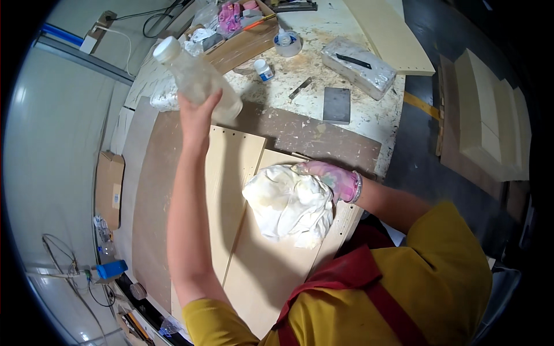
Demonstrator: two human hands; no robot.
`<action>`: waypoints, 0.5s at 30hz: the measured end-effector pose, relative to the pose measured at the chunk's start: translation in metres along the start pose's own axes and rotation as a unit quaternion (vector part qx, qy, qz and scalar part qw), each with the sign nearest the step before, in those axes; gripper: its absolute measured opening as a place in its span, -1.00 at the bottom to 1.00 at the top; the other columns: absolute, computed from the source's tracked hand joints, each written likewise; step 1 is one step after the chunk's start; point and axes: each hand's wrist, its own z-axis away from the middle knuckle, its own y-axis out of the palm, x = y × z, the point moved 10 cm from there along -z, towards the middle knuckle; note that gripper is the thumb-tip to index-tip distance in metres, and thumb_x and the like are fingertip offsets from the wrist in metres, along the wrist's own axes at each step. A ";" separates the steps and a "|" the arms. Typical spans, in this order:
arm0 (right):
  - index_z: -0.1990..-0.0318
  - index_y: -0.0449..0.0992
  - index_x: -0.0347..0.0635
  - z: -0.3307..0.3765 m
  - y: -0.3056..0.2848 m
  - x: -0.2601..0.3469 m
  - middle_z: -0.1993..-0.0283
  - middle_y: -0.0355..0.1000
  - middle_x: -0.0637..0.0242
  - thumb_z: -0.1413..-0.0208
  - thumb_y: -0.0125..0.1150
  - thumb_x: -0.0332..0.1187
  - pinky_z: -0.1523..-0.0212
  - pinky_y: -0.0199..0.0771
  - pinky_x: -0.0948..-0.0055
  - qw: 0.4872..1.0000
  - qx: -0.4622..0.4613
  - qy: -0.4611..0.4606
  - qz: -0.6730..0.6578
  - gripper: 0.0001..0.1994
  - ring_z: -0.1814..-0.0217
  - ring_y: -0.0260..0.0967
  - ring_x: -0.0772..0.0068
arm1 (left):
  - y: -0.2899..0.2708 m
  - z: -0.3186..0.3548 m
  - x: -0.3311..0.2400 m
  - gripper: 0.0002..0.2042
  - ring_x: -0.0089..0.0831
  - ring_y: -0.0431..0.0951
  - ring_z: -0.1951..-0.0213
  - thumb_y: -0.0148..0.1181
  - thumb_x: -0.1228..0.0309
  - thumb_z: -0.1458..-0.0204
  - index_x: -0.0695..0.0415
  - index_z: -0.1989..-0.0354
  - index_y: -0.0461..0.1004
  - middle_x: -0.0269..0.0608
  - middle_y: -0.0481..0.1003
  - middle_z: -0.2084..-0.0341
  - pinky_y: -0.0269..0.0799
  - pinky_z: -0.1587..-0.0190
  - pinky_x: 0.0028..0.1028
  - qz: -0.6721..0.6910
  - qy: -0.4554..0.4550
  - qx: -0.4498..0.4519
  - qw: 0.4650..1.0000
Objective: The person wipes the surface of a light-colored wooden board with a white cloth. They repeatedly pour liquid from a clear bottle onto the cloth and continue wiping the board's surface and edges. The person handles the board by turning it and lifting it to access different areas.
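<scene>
Raised over the far left of the bench, my left hand [196, 115] is bare and wrapped round a translucent plastic bottle [202, 78] with a white cap. The bottle tilts with its cap toward the far left. My right hand [332, 176], in a stained pink glove, grips the edge of a crumpled white cloth [285, 202]; some of its fingers are hidden by the folds. The cloth rests on pale wooden panels [254, 271] lying side by side, with small holes along their ends.
Beyond the panels are a grey flat block [336, 105], a wrapped block [360, 66] with a black strip on it, a small blade [300, 87], a white jar [263, 70], a tape roll [288, 44] and a cardboard box [242, 49]. Stacked boards [490, 115] stand at right.
</scene>
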 end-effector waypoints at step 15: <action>-0.17 0.27 -0.30 0.001 -0.041 -0.004 -0.10 0.38 0.12 -0.21 -0.09 -0.30 -0.13 0.36 0.22 0.987 -0.154 -0.006 0.053 -0.59 -0.06 0.41 0.24 | 0.015 0.004 0.104 -0.24 -0.21 0.36 -0.02 0.38 0.62 0.37 0.26 -0.11 0.13 -0.01 0.32 0.01 0.32 -0.07 -0.31 -0.016 -0.072 -0.082 0.994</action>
